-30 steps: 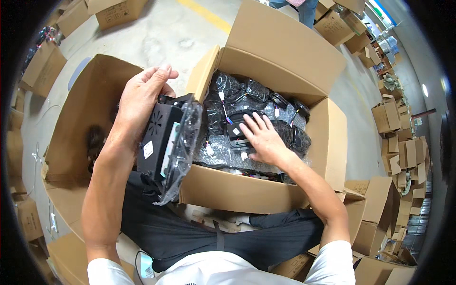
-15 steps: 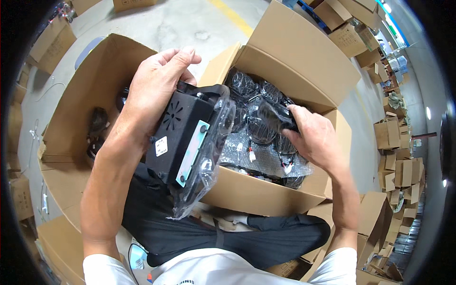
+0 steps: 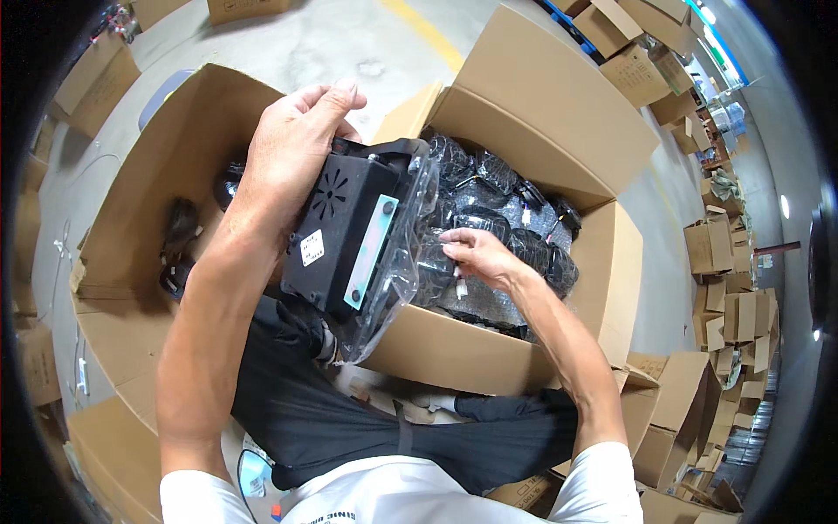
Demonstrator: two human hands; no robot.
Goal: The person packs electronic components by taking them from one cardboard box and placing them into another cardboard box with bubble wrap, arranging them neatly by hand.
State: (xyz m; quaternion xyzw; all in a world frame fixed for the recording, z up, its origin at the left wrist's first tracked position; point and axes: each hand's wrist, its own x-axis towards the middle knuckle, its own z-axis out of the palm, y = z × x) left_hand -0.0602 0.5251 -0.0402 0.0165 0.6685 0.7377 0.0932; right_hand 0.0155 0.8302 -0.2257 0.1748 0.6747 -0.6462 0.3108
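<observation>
Housing (image 3: pixel 336 229) hangs right of the left hand (image 3: pixel 295 141), which clutches its top; right hand (image 3: pixel 482 255) curls over wrapped parts (image 3: pixel 529 248), pinch unclear.

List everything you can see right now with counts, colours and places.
Centre carton: one, brown, open, middle
Left carton: one, brown, open, left
Boxy device: one, black, centre-left
Clear plastic: one piece, transparent, along device's right side
Label: one, white, on device
Wrapped parts: several, black, in centre carton
Connectors: a few, white, among them
Loose parts: several, dark, in left carton
Other cartons: many, brown, both sides
Floor line: one, yellow, top
Trousers: one pair, black, bottom
Shirt: one, white, bottom edge
Left hand: one, bare, holding device
Right hand: one, bare, at wrapped parts
</observation>
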